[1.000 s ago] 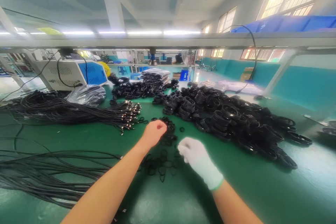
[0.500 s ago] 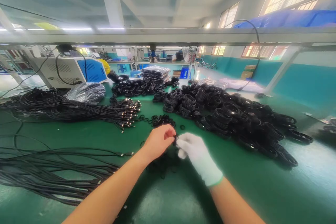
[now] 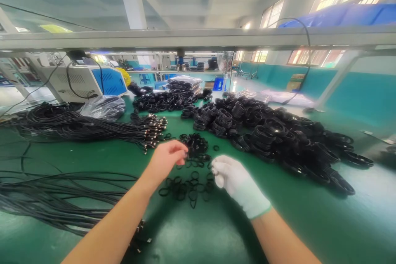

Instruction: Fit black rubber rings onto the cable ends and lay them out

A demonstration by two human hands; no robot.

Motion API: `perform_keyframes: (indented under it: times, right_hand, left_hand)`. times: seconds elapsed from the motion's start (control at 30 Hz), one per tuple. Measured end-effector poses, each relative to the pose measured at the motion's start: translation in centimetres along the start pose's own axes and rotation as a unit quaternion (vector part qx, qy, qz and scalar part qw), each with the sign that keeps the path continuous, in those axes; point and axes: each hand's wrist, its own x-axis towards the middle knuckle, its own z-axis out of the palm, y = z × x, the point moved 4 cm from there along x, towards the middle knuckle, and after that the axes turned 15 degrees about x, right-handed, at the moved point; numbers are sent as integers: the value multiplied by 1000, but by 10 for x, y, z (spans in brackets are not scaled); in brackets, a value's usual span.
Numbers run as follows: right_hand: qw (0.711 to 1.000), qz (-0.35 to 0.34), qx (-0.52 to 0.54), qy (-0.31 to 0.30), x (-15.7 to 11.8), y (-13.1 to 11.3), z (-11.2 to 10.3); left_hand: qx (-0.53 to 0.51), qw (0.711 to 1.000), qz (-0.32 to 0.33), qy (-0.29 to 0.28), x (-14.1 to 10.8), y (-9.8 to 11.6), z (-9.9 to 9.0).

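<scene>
My left hand [image 3: 168, 157], bare, hovers over the green tabletop with its thumb and fingertips pressed together. Whatever they pinch, if anything, is too small to make out. To its right is my right hand [image 3: 233, 181] in a white glove with a green cuff, its fingers curled closed. Something dark shows by the gloved fingertips, but I cannot tell what. Below and between the hands lie scattered thin black rings [image 3: 193, 195]. A denser heap of black rings [image 3: 198, 143] sits just beyond them.
Black cables with metal-tipped ends [image 3: 102, 130] lie at the left, with more loose cables [image 3: 62, 202] nearer me. Coiled black cables [image 3: 266, 132] are piled at the right. Behind stand a white and blue machine [image 3: 80, 82] and plastic-wrapped stacks [image 3: 184, 84]. A metal beam [image 3: 198, 40] crosses overhead.
My hands have come apart: the left moved leftward, while the gloved right shifted slightly right. The scattered rings beneath them are now uncovered.
</scene>
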Motion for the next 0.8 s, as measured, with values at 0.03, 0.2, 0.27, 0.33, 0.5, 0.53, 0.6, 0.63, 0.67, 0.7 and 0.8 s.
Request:
perform_keyframes:
  times: [0.03,0.2,0.27,0.33,0.5,0.53,0.6,0.63,0.67,0.7,0.8]
  right_hand:
    - [1000,6,5,-5,0,1,0]
    - [998,36,6,-41,-3,8,8]
    - [997,44,-1,-59,-5,10,12]
    - [997,49,-7,-67,-6,11,13]
    - [997,48,-18,-52,-6,12,10]
    - [997,49,-22,-48,-6,13,10]
    - [997,50,-34,-40,-6,14,10]
    - [997,51,-42,-37,-6,15,11]
    - [997,52,-51,-35,-7,16,12]
    - [996,54,-58,-35,-7,16,13]
    - [995,61,-72,-43,-10,16,18]
  left_hand:
    - [31,999,-2,-40,-2,-3,0]
    - [132,984,48,-111,-12,0,23]
    - [86,987,53,-126,-13,7,36]
    - [58,989,49,-127,-11,11,41]
    - [218,970,54,-90,-14,8,23]
    - [272,956,59,-90,-18,9,21]
    - [333,938,77,-62,-27,14,20]
    - [336,937,86,-38,-32,18,21]
    - [326,940,94,-19,-37,22,24]
    - [314,944,101,-12,-41,25,29]
    - [309,945,109,-25,-49,28,43]
